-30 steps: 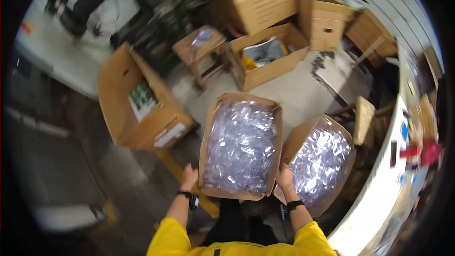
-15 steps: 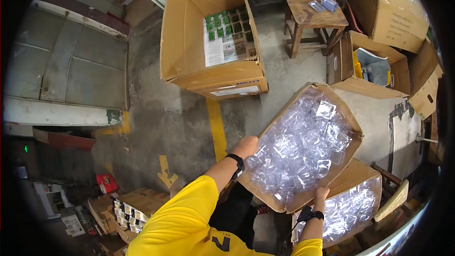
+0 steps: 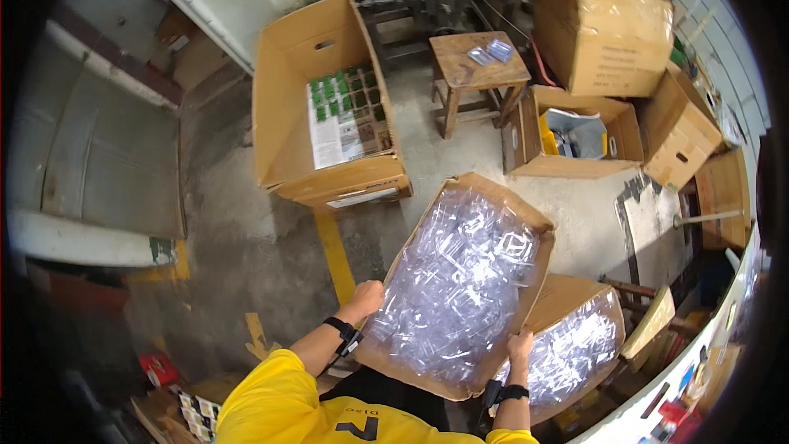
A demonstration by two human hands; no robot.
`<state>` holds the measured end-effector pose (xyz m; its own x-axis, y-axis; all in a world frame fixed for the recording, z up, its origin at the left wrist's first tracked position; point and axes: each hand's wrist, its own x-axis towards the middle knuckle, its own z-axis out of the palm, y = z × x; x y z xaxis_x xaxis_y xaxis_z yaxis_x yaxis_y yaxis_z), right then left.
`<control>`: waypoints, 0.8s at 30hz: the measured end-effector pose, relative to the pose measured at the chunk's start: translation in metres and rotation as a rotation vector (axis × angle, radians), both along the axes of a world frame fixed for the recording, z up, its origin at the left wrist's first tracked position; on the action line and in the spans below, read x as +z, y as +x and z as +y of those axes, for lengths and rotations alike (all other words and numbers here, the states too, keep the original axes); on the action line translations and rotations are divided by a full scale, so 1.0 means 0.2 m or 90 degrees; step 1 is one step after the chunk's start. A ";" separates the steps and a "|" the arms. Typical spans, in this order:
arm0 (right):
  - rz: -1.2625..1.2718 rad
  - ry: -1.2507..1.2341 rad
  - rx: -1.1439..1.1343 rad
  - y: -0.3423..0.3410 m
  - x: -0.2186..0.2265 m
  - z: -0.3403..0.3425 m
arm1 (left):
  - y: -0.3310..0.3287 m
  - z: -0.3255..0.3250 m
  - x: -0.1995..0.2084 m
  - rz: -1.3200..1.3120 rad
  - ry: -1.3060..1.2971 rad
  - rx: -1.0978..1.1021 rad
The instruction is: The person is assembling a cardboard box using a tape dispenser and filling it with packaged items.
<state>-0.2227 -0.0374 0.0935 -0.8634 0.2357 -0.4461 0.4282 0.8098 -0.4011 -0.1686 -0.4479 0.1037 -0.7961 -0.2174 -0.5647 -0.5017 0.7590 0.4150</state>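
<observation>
Ctn point(image 3: 532, 212) of clear plastic pcs point(image 3: 460, 279) held btwn L hand point(image 3: 363, 300) & R hand point(image 3: 520, 347), opp. long sides gripped by closed fingers; long axis slanted fwd-R; 2nd ctn point(image 3: 567, 296) nearer R hand.

We see white glare flecking the clear plastic pieces point(image 3: 460, 279) between our fingers point(image 3: 374, 292) — floor point(image 3: 234, 267) left of them dimmer, outer corners black.

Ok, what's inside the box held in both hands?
The box holds clear plastic pieces; only the top layer shows, and it covers the bottom and anything deeper.
</observation>
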 end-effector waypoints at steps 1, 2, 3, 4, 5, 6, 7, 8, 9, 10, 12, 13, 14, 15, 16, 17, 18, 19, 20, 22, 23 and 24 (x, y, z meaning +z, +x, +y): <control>-0.011 0.006 0.020 0.02 0.00 0.02 | 0.03 0.00 0.01 -0.006 -0.008 0.019; -0.007 0.000 0.041 0.04 -0.03 0.05 | 0.04 0.01 0.04 -0.003 -0.014 0.040; -0.035 0.003 0.030 0.07 -0.05 0.07 | 0.06 0.02 0.08 -0.005 -0.016 0.032; -0.064 0.006 0.020 0.08 -0.08 0.09 | 0.09 0.04 0.12 -0.008 -0.018 0.024; -0.024 -0.042 0.016 0.07 -0.05 0.07 | 0.14 0.05 0.13 -0.010 -0.025 0.044; -0.026 -0.048 0.033 0.05 -0.01 0.05 | 0.18 0.06 0.14 -0.002 -0.022 0.057; -0.021 -0.026 0.055 0.01 0.02 0.04 | 0.23 0.08 0.15 0.007 -0.019 0.069; -0.016 -0.003 0.072 0.00 0.04 0.04 | 0.28 0.10 0.16 0.007 -0.023 0.081; -0.020 0.014 0.086 -0.02 0.02 0.06 | 0.34 0.14 0.16 0.007 -0.030 0.115; -0.019 0.010 0.098 -0.01 0.02 0.06 | 0.40 0.16 0.17 0.008 -0.036 0.149; 0.060 -0.018 0.123 0.00 0.05 0.06 | 0.47 0.22 0.22 0.003 -0.036 0.186; 0.062 -0.020 0.135 0.00 0.07 0.05 | 0.51 0.24 0.23 0.011 -0.046 0.202; 0.050 -0.012 0.130 0.00 0.11 0.02 | 0.56 0.27 0.25 0.015 -0.057 0.219; 0.037 -0.002 0.125 0.01 0.13 0.00 | 0.61 0.29 0.27 0.012 -0.057 0.232; 0.034 -0.002 0.138 0.03 0.12 0.00 | 0.65 0.31 0.29 0.010 -0.059 0.249; 0.056 0.008 0.140 0.03 0.12 -0.02 | 0.69 0.33 0.31 0.010 -0.061 0.265; 0.077 0.019 0.142 0.04 0.12 -0.03 | 0.74 0.34 0.31 0.007 -0.059 0.277; 0.075 0.021 0.155 0.06 0.14 -0.05 | 0.80 0.36 0.31 0.015 -0.065 0.284; 0.071 0.011 0.125 0.08 0.25 -0.14 | 0.87 0.39 0.30 0.023 -0.071 0.292; 0.070 0.004 0.092 0.11 0.22 -0.17 | 0.98 0.46 0.32 -0.002 -0.056 0.327; 0.122 -0.030 0.129 0.13 0.10 -0.14 | 1.03 0.47 0.31 -0.023 -0.046 0.356; 0.167 -0.062 0.166 0.17 0.06 -0.13 | 1.13 0.51 0.28 -0.054 -0.039 0.389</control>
